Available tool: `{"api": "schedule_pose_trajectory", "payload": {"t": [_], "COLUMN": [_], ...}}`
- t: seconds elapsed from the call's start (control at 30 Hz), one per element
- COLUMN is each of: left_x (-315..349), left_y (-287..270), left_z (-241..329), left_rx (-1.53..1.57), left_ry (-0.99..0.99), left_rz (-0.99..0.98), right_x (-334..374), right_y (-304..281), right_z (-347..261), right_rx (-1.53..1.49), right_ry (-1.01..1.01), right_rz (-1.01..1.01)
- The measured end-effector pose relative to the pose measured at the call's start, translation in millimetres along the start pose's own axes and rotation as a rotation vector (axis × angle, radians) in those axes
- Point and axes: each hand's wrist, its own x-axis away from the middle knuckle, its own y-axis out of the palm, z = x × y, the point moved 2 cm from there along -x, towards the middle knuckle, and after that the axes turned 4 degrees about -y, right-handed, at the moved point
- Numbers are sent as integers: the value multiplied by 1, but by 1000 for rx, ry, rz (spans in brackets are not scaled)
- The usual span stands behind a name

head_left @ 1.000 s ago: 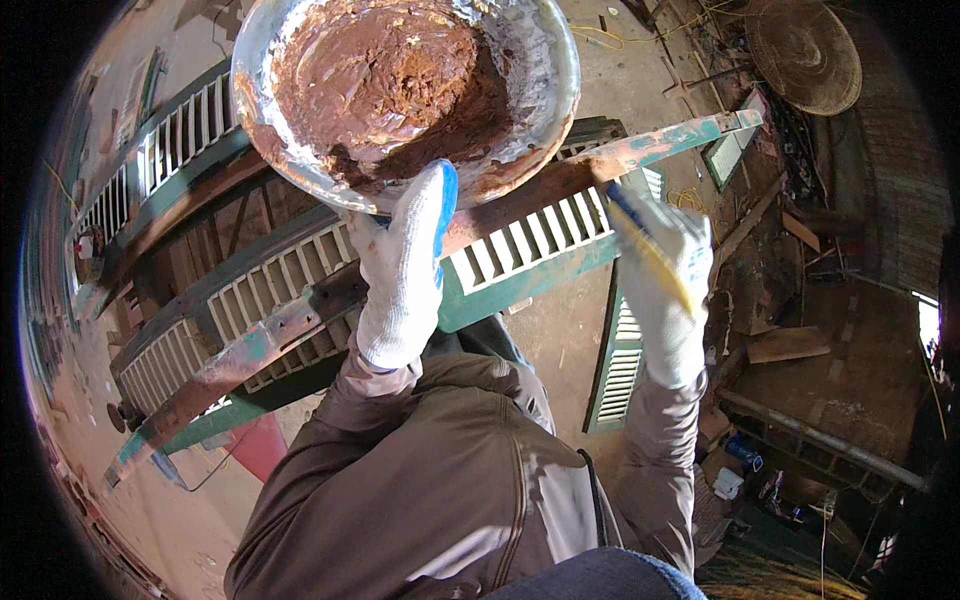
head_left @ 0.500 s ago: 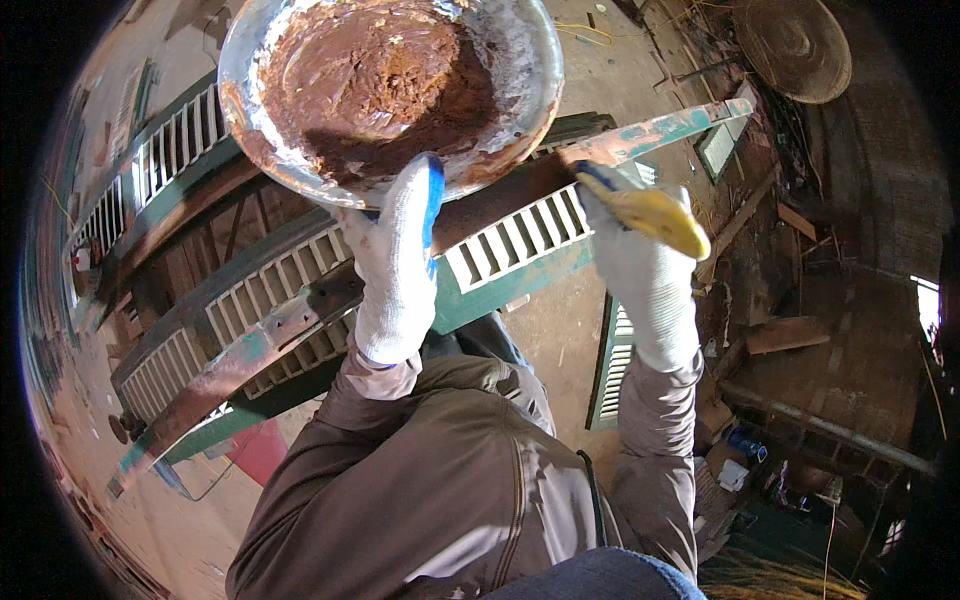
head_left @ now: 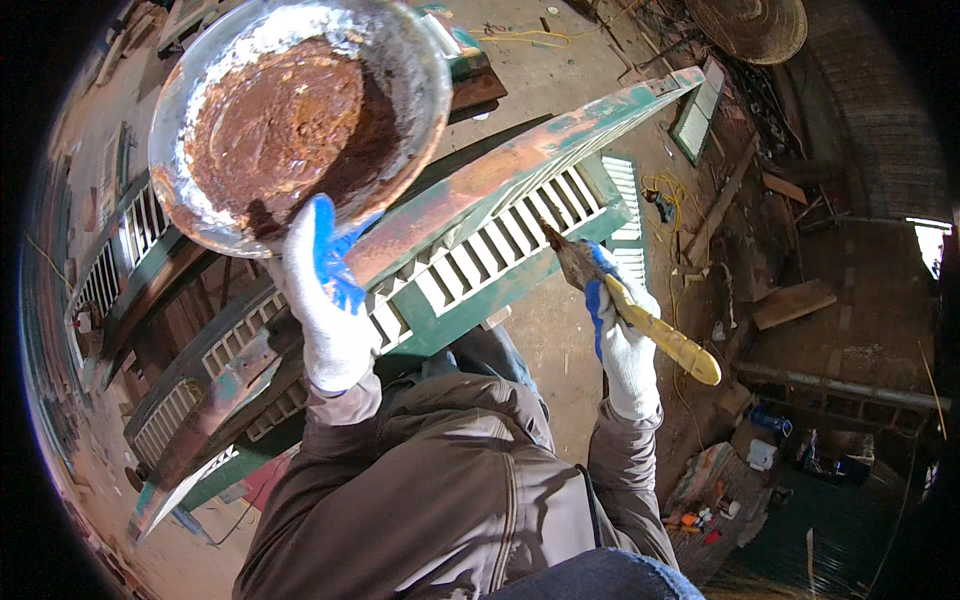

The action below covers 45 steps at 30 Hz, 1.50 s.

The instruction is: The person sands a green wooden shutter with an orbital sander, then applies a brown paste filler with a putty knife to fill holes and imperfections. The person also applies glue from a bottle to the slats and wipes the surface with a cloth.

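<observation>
My left hand (head_left: pixel 328 325), in a white glove with blue coating, grips the near rim of a round metal bowl (head_left: pixel 428 100). The thumb shows inside the edge; the other fingers are mostly hidden beneath. Thick reddish-brown paste (head_left: pixel 280 125) fills the bowl's middle, and whitish residue coats its wall. My right hand (head_left: pixel 630 355), gloved alike, is closed around a putty knife (head_left: pixel 670 340) with a yellow handle. Its dirty blade points up and left, over the end of a green louvered shutter (head_left: pixel 470 325) with white slats. Between blade and bowl runs the shutter's brown-and-green worn edge (head_left: pixel 480 180).
More louvered shutters (head_left: pixel 150 235) lie at the left. Another white-slatted panel (head_left: pixel 698 112) leans at the far right, near a round woven basket (head_left: pixel 755 30). A yellow cord (head_left: pixel 680 205) trails over the floor beside loose boards (head_left: pixel 792 303). Small items (head_left: pixel 705 518) cluster at lower right.
The bowl has moved left with my left hand. My right hand has dropped lower and slightly left, and the knife has turned, so its blade is now visible.
</observation>
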Motion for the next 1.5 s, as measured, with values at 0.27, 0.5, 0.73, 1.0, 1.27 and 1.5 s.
{"api": "schedule_pose_trajectory", "payload": {"t": [0.27, 0.5, 0.73, 1.0, 1.27, 1.5], "left_x": [-20, -21, -24, -25, -9, -8], "left_y": [12, 1, 19, 9, 16, 29], "left_z": [18, 13, 19, 10, 11, 19], "left_rx": [13, -258, -215, -235, -344, -262], "left_ry": [46, 9, 34, -39, 76, 29], "left_rz": [71, 171, 316, 360, 188, 289], "right_x": [-97, -184, -167, -174, -188, -168], "right_y": [-73, -81, -66, -95, -80, -51], "right_z": [71, 89, 108, 80, 42, 20], "right_rx": [144, 741, 904, 653, 725, 723], "right_ry": [-324, -886, -914, -744, -690, -603], "right_rz": [104, -2, -60, -53, -161, -351]}}
